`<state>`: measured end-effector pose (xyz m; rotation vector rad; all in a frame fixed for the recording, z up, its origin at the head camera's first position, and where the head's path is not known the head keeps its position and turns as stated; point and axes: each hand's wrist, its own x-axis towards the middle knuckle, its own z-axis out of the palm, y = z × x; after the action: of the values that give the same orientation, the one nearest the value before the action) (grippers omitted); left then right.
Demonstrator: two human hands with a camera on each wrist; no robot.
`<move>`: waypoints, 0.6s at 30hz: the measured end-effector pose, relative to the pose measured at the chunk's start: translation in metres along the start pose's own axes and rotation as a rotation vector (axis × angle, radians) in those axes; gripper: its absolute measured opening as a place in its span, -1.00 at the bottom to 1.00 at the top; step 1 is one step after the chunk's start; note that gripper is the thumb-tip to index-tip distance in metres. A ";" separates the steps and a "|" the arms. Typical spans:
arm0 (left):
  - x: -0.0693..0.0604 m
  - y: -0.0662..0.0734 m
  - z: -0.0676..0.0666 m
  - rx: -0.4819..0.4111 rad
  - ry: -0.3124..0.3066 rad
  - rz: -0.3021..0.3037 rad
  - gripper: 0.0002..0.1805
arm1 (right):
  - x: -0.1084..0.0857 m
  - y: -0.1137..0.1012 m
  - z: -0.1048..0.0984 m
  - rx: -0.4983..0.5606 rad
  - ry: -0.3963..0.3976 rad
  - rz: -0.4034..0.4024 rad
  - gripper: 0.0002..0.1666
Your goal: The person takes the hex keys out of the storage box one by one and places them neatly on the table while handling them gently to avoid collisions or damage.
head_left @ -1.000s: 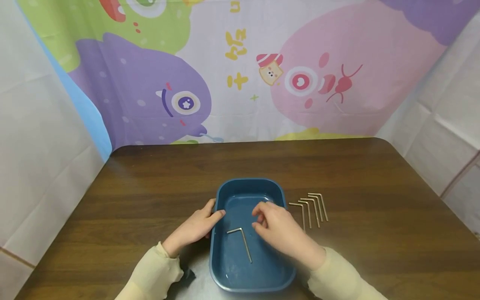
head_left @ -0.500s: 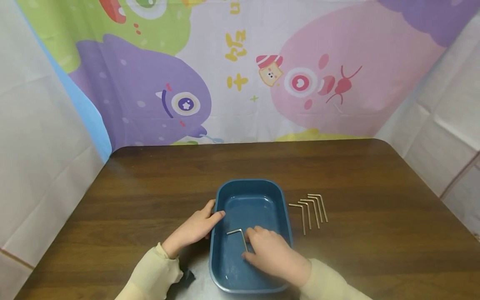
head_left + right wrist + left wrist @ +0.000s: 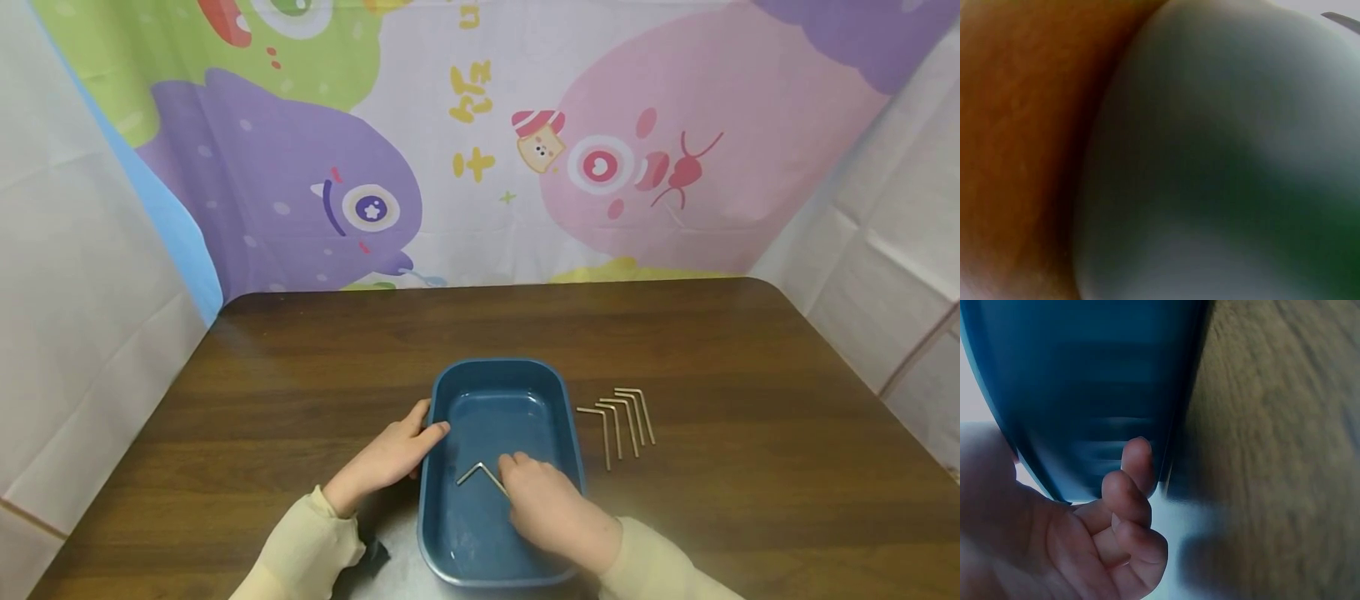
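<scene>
A blue rectangular tray with rounded corners stands near the front of the table. At its left side, my left hand grips the rim, thumb over the edge and fingers outside. In the left wrist view, the fingers of the left hand lie curled along the outer tray wall. Inside the tray, my right hand pinches the long arm of an L-shaped hex key; its bend and short arm show, while the far end is hidden by the hand. The right wrist view is too blurred to show the grip.
Several more hex keys lie in a slanted row on the wooden table, right of the tray. A cartoon-printed cloth hangs behind the table. Pale coverings stand at both sides.
My right hand has come down toward the front of the tray and taken hold of the hex key. The key has turned in the tray. My left hand stays on the rim.
</scene>
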<state>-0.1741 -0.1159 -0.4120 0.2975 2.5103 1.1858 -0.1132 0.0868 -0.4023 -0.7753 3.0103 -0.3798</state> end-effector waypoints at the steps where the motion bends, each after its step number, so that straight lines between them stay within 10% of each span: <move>1: 0.000 0.000 0.000 0.002 0.001 -0.002 -0.45 | 0.000 0.000 0.000 -0.004 0.010 -0.011 -0.76; 18: 0.001 -0.001 0.000 0.001 0.005 0.002 -0.44 | -0.003 0.003 0.002 -0.066 0.028 -0.019 -0.80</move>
<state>-0.1749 -0.1157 -0.4130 0.2978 2.5149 1.1878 -0.1117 0.0908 -0.4049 -0.8099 3.0586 -0.2953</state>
